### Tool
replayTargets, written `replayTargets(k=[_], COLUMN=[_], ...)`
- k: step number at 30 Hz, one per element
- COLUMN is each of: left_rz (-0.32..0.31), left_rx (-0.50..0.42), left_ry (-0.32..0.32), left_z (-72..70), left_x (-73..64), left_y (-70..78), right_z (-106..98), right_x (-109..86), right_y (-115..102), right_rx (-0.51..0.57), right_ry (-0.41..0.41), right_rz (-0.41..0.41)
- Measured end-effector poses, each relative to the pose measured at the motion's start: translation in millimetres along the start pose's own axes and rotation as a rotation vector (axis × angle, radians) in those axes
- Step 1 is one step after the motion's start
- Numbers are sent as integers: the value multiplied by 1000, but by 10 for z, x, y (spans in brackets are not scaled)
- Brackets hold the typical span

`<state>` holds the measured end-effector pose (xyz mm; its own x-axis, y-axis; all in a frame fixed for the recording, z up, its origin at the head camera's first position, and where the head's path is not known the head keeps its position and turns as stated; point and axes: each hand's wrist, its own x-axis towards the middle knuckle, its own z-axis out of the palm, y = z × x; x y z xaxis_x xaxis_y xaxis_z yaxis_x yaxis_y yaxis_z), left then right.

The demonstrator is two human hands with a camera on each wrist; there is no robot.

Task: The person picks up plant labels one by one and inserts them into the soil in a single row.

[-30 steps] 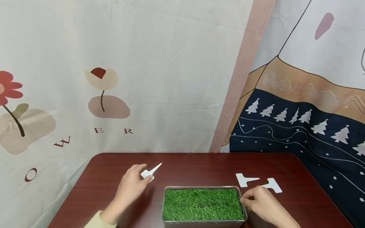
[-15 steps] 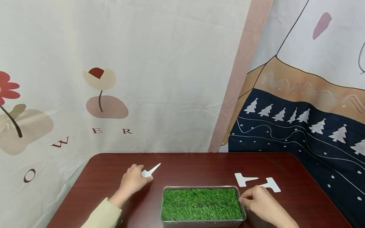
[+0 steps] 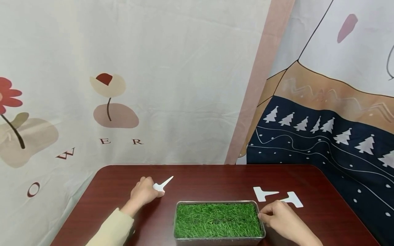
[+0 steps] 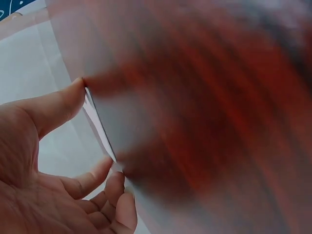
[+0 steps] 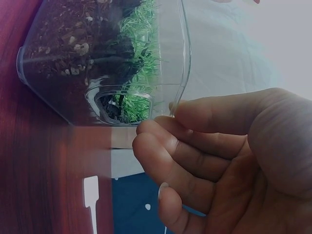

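In the head view, my left hand [image 3: 143, 192] is over the table's left part, at a white T-shaped plant label [image 3: 158, 187]. The left wrist view shows the label [image 4: 100, 124] nearly edge-on, pinched by its ends between thumb and forefinger at the tabletop. Its narrow point aims away from the hand. My right hand [image 3: 281, 217] pinches the rim at the right end of a clear rectangular planter box [image 3: 220, 238]. Green grass [image 3: 215, 218] fills its top; the right wrist view shows dark pebbly soil [image 5: 73, 44] through the wall.
Two more white plant labels lie flat beyond my right hand, one at left [image 3: 261, 194] and one at right [image 3: 294, 199], the latter's stem partly hidden. The dark red wooden table [image 3: 209, 181] ends at a printed cloth backdrop [image 3: 184, 102].
My left hand has come down onto the plant label, its thumb and fingers closing on the wide end. The label has hardly shifted. My right hand stays on the planter's rim.
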<state>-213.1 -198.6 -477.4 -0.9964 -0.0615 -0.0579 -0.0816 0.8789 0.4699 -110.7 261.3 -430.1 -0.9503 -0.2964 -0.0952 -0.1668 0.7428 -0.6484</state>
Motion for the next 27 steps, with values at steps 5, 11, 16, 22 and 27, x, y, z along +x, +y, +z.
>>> replayTargets(k=[5,11,16,22,27], left_rz=[-25,-21,33,71,65], left_rx=[-30,-83,-155,-237,-301], left_ry=[-33,-32,34,107,136], left_z=[-10,-19,-7,-48,-113], left_x=[52,48,18,5,-3], left_y=[-2,58,83,69,84], right_z=[2,-4,4,0,-3], right_x=[-3,-4,15,24,11], right_y=[-7,-16,5,2,4], right_rx=[6,17,21,-4,-11], right_ry=[1,-6,-16,-13,-4], right_rz=[-3,6,15,28,12])
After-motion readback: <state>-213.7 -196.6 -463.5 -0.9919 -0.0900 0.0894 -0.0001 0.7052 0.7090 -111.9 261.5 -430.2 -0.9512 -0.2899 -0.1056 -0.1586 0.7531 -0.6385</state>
